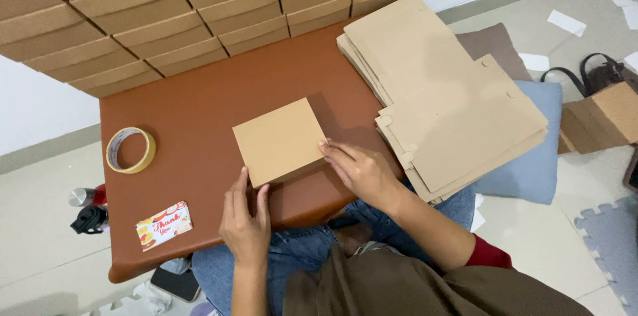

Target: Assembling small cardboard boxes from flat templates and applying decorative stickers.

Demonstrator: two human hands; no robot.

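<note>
Small flat brown cardboard box (280, 140), closed, lies near the middle of the reddish-brown tabletop (199, 110), turned a little askew.

Far edge: rows of folded brown cardboard boxes (186, 3) stacked high, spanning left to right.

Right side: a thick pile of flat unfolded tan cardboard sheets (445, 97), notched tabs showing, overhanging the tabletop's right edge above a grey-blue cushion (531, 156).

Left: a roll of yellowish tape (130, 150) lying flat. Near-left corner: a small rectangular printed card (164, 225), white with red and orange decoration, lying face up.

Floor at far right: a partly folded brown box (601, 120) and a dark bag (598, 73); scattered white paper slips (566, 22).

Left hand (244, 219): palm down at the box's near-left corner, fingers extended and pressed against the near edge; grip loose and flat, nothing pinched.

Right hand (359, 168): reaches from the right, fingertips laid on the box's near-right edge, fingers together and slightly curled, pressing the side rather than enclosing it. Forearm runs back toward a red cuff (488, 255).
</note>
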